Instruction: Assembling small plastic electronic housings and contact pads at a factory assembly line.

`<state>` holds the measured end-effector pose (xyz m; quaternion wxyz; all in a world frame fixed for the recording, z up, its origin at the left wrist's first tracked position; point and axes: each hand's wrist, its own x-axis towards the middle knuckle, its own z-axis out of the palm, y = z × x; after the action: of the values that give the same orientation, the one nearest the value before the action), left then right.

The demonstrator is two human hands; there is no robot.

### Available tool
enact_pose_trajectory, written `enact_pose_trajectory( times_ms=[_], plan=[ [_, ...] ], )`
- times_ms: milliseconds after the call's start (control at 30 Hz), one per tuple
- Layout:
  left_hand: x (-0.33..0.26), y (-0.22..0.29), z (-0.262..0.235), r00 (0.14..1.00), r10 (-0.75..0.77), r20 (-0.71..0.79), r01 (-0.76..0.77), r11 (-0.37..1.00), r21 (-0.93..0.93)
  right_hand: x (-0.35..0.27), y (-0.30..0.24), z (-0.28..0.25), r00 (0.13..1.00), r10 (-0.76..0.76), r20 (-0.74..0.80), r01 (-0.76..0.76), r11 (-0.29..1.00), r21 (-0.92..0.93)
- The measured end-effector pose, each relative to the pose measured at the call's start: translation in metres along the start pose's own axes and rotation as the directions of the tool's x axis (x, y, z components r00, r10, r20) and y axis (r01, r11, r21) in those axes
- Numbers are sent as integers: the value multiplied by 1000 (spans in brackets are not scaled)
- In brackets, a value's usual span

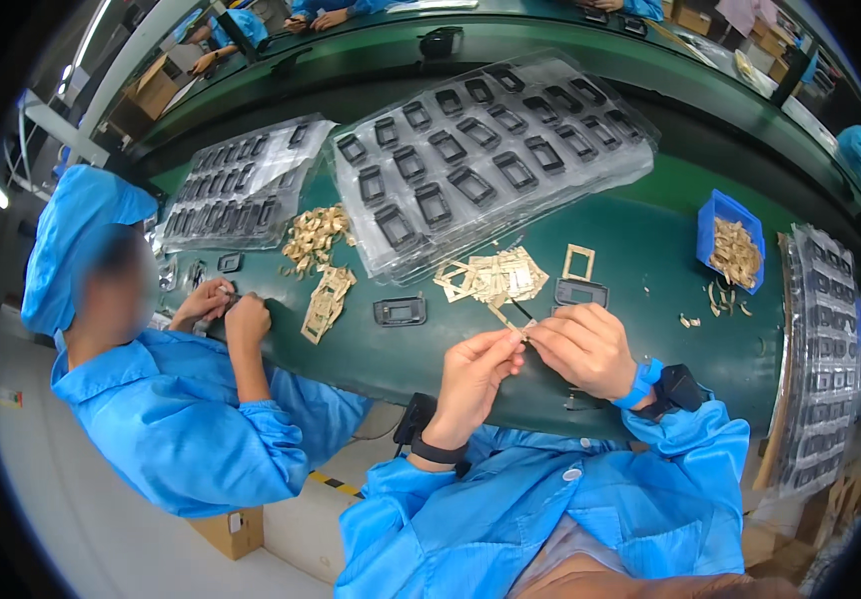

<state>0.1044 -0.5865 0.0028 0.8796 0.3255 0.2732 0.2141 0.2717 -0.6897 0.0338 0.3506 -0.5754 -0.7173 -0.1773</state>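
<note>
My left hand (478, 377) is closed, thumb and finger pinching a thin tan frame-shaped piece (503, 318). Close against it, my right hand (587, 349) has its fingers drawn together at the same piece. A slim dark stick-like tool (522, 310) juts out from the right fingertips; its other end is hidden. Just beyond the hands lies a loose pile of flat tan frames (495, 277). One single tan frame (578, 263) rests above a black rectangular housing (581, 293) beside my right hand. Another black housing (400, 311) lies to the left.
Clear plastic trays of black housings (480, 150) are stacked at the back, more trays (241, 185) farther left. A blue bin (730, 240) with tan scraps stands right, near upright trays (818, 349). Tan scraps (319, 238) heap left. A co-worker in blue (181, 399) sits left.
</note>
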Motion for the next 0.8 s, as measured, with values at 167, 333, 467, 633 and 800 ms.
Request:
enact_pose_trajectory(
  times_ms=[167, 333, 467, 633, 800],
  plan=[
    [1, -11, -4, 997, -63, 39, 64, 997, -33, 1, 0, -6, 996, -62, 60, 64, 997, -42],
    [4, -20, 6, 997, -26, 67, 23, 999, 49, -6, -4, -8, 991, -102, 86, 113, 986, -125],
    [2, -19, 5, 996, 41, 81, -61, 962, 266, -10, -4, -9, 976, -181, 123, 202, 960, -194],
    [8, -12, 8, 988, 20, 151, -88, 884, 459, -3, -6, -26, 973, -154, 169, 184, 967, -178],
    [5, -1, 12, 960, -101, 261, -63, 830, 555, -17, -2, -36, 991, 70, 113, -75, 997, 34]
  ],
)
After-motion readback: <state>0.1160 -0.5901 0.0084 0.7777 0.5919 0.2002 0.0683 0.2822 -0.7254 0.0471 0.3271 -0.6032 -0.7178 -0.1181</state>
